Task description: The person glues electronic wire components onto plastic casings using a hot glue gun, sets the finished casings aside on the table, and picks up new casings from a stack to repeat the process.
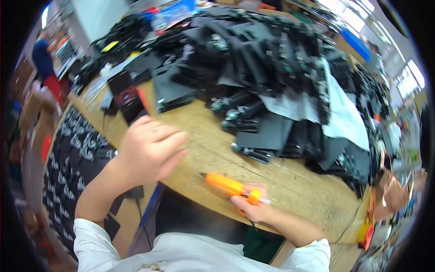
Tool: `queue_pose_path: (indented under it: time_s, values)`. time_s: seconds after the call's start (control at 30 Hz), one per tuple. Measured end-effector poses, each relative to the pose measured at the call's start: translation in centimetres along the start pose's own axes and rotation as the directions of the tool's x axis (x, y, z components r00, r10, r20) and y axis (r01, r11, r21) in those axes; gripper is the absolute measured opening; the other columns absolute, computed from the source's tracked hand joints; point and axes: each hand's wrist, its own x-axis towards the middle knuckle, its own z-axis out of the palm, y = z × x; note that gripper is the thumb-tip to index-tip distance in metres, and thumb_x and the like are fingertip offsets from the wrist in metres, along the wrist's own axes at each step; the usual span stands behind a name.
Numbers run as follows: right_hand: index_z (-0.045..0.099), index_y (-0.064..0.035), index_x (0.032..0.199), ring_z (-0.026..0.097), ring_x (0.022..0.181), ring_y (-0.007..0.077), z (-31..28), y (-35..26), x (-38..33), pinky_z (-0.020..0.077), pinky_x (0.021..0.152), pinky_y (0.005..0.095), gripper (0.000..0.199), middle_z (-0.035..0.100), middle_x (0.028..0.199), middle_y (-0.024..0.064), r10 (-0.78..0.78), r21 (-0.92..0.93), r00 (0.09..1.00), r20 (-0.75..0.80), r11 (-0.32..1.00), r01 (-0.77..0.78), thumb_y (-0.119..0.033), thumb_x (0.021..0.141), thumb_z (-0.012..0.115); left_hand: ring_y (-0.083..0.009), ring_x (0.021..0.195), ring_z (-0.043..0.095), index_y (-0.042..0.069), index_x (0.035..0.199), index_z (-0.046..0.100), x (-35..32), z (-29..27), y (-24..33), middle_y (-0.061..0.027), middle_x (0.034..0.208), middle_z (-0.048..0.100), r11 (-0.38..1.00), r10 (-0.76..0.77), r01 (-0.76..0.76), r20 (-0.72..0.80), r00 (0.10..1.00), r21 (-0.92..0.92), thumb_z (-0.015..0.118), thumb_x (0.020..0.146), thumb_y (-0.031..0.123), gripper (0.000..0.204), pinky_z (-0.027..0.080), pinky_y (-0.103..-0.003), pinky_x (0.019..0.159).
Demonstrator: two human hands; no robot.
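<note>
My right hand (254, 204) is wrapped round an orange hot glue gun (223, 182) above the near edge of the table. The gun's dark nozzle points left, and a pale glue stick pokes out at its back end. Farther left, my left hand (154, 149) is raised over the table with its fingers curled in. Whatever it may hold is hidden and blurred. Just beyond its fingers lies a dark flat piece with red parts (129, 100). A large heap of black flat panels and cases with small parts (244, 50) spreads across the far side.
Wooden table (206, 122) runs beneath both hands. Black pieces with white squiggles (74, 154) cover the left side. A white sheet (342, 106) lies among the heap at right, near brown crumpled paper (390, 192). A person in blue (44, 59) stands at far left.
</note>
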Motion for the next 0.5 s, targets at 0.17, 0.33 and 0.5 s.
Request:
queue_pose_path:
  time_s: [0.17,0.33,0.5]
  values:
    - [0.059,-0.0039,0.070,0.052,0.052,0.0265,-0.3,-0.1,-0.8,0.0421,0.051,0.0361,0.026,0.052,0.059,0.0105,-0.028,0.028,0.999,-0.014,0.999,0.029,-0.020,0.086,0.072,-0.0311,0.106,0.058,0.010,0.113,0.062,16.6,7.5,3.0,-0.0149,0.123,0.057,0.939,0.342,-0.344,-0.213,0.915,0.028,0.076,0.074,0.019,0.043,0.049,-0.040,0.083]
    - [0.057,-0.0040,0.068,0.051,0.051,0.0290,-0.2,0.0,-0.6,0.0414,0.051,0.0379,0.030,0.052,0.059,0.0115,-0.159,0.003,0.987,-0.032,0.987,0.160,-0.022,0.086,0.072,-0.0329,0.114,0.054,0.018,0.115,0.065,28.1,10.7,7.1,-0.0145,0.127,0.055,0.909,0.411,-0.404,-0.359,0.838,0.098,0.074,0.070,0.032,0.048,0.045,-0.047,0.088]
    - [0.055,-0.0041,0.066,0.051,0.051,0.0299,-0.6,0.4,-0.1,0.0414,0.052,0.0386,0.033,0.052,0.059,0.0125,-0.134,0.076,0.991,-0.007,0.988,0.134,-0.024,0.087,0.072,-0.0306,0.127,0.049,0.021,0.123,0.065,32.1,10.2,11.2,-0.0141,0.135,0.055,0.846,0.468,-0.507,0.224,0.855,0.167,0.067,0.074,0.033,0.050,0.044,-0.047,0.097]
